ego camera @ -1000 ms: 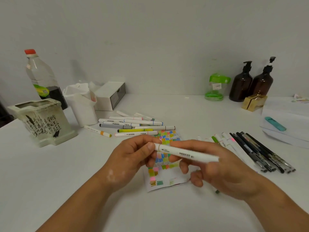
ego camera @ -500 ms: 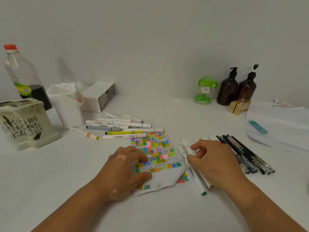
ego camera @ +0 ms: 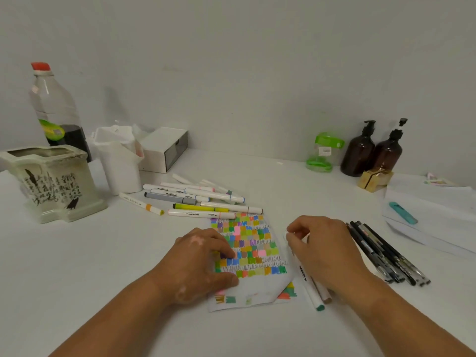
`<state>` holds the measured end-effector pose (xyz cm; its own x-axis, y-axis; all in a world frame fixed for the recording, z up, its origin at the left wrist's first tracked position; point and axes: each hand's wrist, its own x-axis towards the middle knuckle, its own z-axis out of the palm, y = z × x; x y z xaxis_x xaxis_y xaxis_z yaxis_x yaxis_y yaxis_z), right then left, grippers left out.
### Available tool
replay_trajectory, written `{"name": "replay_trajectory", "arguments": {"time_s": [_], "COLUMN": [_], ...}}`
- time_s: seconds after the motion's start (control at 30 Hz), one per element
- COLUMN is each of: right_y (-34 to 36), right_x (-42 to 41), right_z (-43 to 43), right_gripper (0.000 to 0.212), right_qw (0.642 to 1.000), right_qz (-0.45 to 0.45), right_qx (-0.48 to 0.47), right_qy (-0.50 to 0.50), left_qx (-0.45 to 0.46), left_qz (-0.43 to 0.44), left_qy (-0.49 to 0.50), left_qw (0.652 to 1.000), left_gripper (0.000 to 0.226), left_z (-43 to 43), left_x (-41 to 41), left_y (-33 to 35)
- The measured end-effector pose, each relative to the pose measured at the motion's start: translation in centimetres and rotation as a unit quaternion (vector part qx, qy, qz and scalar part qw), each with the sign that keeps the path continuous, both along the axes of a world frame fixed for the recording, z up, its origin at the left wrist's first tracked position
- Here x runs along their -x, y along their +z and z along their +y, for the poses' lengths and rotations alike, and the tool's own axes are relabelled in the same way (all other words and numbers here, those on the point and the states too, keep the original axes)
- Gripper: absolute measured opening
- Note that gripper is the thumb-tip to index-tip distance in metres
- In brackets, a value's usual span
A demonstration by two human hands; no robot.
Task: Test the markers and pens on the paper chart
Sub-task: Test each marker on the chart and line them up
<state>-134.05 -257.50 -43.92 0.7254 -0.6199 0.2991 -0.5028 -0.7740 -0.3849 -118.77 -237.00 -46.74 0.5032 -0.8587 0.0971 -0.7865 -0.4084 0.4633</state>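
Head: left hand (ego camera: 201, 261) flat on chart (ego camera: 257, 243); right hand (ego camera: 324, 251) covers markers (ego camera: 313, 297), grip unclear; black pens (ego camera: 386, 258) alongside.

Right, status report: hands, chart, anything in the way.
Left hand flat on paper chart, pressing it down. Right hand over white markers beside chart, grip unclear. Chart's near right corner curled up.

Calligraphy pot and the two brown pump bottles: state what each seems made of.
Calligraphy pot: likely glazed ceramic, thick walls, glossy cream surface, brushed black characters. Brown pump bottles: amber plastic or glass, dark translucent sheen; cannot tell which.
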Motion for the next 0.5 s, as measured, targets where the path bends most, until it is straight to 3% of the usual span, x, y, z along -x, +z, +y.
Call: {"name": "replay_trajectory", "arguments": {"time_s": [0.27,0.5], "right_y": [0.6,0.3], "right_x": [-10.3,-12.0], "right_z": [-1.3,-1.8], "right_gripper": [0.035,0.033], "right_qw": [0.986,0.976], "right_qz": [0.111,0.178], "right_qx": [0.037,0.047], "right_qy": [0.117,0.114], "left_qx": [0.009,0.004], "left_qz": [0.017,0.017], "left_qy": [-0.005,-0.011], "left_qw": [1.000,1.000], "left_gripper": [0.048,0.050], "left_z": [0.3,0.3], "left_x": [-0.9,-0.8], "left_y": [-0.4,-0.4]}}
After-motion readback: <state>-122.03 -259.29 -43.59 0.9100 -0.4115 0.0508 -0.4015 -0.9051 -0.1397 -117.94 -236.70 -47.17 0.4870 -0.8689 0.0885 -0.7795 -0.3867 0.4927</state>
